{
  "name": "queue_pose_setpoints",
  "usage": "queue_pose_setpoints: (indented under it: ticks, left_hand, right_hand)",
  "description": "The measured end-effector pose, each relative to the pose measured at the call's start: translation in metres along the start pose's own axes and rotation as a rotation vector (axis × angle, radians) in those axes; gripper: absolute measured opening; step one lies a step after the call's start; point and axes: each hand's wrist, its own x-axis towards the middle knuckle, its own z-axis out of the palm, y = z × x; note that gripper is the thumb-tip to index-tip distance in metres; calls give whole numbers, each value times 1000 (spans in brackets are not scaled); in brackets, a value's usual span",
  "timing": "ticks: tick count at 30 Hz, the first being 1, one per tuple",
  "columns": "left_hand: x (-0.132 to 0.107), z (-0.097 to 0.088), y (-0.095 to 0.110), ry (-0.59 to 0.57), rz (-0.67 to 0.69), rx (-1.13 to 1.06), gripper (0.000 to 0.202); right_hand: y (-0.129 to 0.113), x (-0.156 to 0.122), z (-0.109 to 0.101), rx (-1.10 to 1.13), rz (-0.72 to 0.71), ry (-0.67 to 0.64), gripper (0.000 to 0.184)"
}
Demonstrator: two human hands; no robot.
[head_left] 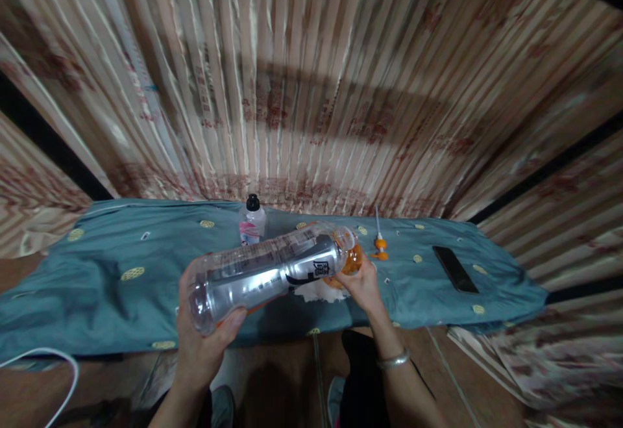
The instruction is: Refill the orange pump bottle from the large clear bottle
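A large clear plastic bottle with a silver label lies tilted across the middle of the view, its right end lower-edged against an orange see-through bottle. My left hand is wrapped round the clear bottle's left end, thumb in front. My right hand is closed on the orange bottle, which the clear bottle partly hides; whether their openings meet I cannot tell. Beneath them a white patch, perhaps paper, shows on the cloth. An orange pump head with a pale tube lies just right of the bottles.
Blue-green cloth with yellow patterns covers the long surface. A small black-capped bottle stands behind the clear bottle. A dark phone lies at the right. Striped curtains hang close behind; a white cable curves at lower left.
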Motion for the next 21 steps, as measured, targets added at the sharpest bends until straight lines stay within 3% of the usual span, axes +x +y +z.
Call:
queue_pose_setpoints:
  ticks: [11,21]
  left_hand:
    - [1,3,11,12,-99,-6,95]
    - [1,0,5,-2,-30,10,90]
  right_hand:
    - [-4,0,0,-13,5,13,48]
    - [-1,-1,-1,-57,1,5,53]
